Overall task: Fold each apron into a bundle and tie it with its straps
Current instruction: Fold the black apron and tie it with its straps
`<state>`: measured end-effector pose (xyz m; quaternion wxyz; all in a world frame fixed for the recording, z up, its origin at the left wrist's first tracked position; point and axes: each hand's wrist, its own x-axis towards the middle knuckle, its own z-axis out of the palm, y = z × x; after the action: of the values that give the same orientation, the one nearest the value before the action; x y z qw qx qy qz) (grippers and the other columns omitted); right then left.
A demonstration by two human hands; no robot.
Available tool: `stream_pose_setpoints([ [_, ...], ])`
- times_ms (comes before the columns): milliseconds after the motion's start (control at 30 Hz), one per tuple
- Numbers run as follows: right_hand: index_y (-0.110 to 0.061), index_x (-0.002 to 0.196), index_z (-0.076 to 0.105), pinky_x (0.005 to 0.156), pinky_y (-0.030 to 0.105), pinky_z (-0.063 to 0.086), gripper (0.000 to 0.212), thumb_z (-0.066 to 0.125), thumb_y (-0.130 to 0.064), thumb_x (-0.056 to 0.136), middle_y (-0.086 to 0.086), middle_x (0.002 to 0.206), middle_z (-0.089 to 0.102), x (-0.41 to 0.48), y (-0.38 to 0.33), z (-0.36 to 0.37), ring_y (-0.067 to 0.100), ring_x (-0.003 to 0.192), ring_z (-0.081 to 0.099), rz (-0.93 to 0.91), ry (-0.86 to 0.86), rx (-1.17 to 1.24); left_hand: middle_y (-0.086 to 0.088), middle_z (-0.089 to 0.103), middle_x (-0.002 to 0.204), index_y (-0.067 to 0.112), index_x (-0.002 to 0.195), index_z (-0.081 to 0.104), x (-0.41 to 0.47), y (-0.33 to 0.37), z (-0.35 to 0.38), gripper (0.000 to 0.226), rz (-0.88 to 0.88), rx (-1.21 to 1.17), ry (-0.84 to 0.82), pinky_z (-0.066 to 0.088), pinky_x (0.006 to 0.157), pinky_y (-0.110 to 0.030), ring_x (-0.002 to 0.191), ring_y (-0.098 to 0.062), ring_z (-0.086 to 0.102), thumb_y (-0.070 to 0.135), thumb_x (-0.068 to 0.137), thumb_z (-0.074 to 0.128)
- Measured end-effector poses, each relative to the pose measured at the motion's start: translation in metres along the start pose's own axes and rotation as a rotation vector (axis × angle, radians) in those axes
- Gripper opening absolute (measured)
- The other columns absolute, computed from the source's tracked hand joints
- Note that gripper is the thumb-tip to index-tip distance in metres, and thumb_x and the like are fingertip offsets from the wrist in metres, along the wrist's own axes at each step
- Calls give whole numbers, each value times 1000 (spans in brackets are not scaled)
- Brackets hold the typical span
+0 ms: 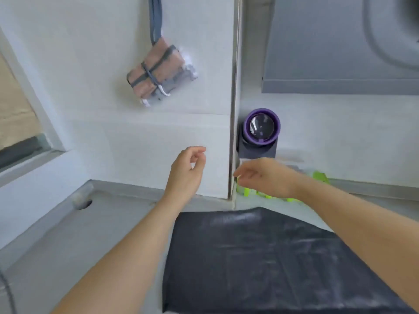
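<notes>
A folded apron bundle (pixel 158 73), brown and grey and wrapped with dark straps, hangs against the white wall from a grey strap (pixel 155 19) running up out of view. A dark grey apron (pixel 260 261) lies spread flat on the surface below me. My left hand (pixel 187 173) is raised in front of the wall with fingers loosely curled and nothing in them. My right hand (pixel 260 177) hovers beside it, fingers relaxed and empty, above the apron's far edge. Both hands are well below the hanging bundle.
A purple-rimmed cylindrical device (pixel 260 132) stands in the corner right of a metal wall edge (pixel 233 98). Bright green items (pixel 317 180) lie behind my right wrist. A grey appliance (pixel 340 53) fills the upper right. A round hole (pixel 85 202) marks the surface at left.
</notes>
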<state>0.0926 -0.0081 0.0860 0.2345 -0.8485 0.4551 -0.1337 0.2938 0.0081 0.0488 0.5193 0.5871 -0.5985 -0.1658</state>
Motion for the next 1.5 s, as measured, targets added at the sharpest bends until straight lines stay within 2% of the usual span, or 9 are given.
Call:
stream_pose_setpoints([
  [300,-22,126,55,95,25,40,35,55,-33,93,-3,124,59,-103,155,83,14,114,54,511,-311,-5,8,49,137,26,130,54,-110,-66,131,32,-109,352,-761,37,105,-30,122,-10,47,25,99,47],
  [567,-20,150,-10,110,62,18,101,44,-71,83,18,156,-11,-173,241,153,36,144,-5,1180,-250,-99,5,-11,161,35,152,3,-153,-102,197,60,-9,778,-1095,3,118,-55,148,-23,-8,47,101,32],
  [733,-29,149,-12,107,69,6,90,35,-71,86,5,156,-22,-179,253,163,25,145,-17,1053,-216,-140,-4,-16,160,35,151,-8,-163,-97,211,66,65,1017,-1128,3,116,-57,147,-33,-6,58,98,22],
  [833,-34,151,2,111,64,0,77,43,-60,91,-3,158,-15,-179,263,158,18,146,-13,795,-225,-183,-14,9,158,27,153,0,-170,-75,207,72,189,1170,-1188,21,113,-49,140,-37,25,61,96,29],
  [967,-31,144,34,119,45,5,56,54,-42,93,-9,159,10,-182,269,147,13,146,5,518,-190,-160,-3,55,123,20,135,39,-162,-56,201,49,207,1132,-1163,41,74,-32,99,-24,61,51,97,39],
  [1067,-25,131,51,117,32,16,40,57,-34,93,-10,154,26,-186,271,145,11,142,20,499,-125,-129,2,54,128,25,136,39,-139,-63,210,46,179,954,-1003,41,86,-33,114,-21,53,47,96,45],
  [1233,-22,109,63,111,29,28,18,57,-29,93,-12,145,41,-188,270,143,9,136,32,543,-34,-104,-3,5,161,26,153,-5,-101,-94,235,86,-11,888,-994,11,115,-55,148,-27,2,54,92,49],
  [1367,-20,96,63,101,31,38,12,61,-31,91,-11,131,54,-184,268,138,11,127,42,597,-4,-83,-9,21,153,23,154,3,-92,-114,244,88,-55,879,-956,21,114,-51,140,-32,23,57,89,52],
  [1500,-20,94,63,91,30,38,17,62,-36,88,-4,108,59,-170,261,125,17,110,48,659,-57,-226,-6,54,129,17,130,44,-89,-113,250,48,105,941,-848,34,99,-38,123,-28,45,48,94,49],
])
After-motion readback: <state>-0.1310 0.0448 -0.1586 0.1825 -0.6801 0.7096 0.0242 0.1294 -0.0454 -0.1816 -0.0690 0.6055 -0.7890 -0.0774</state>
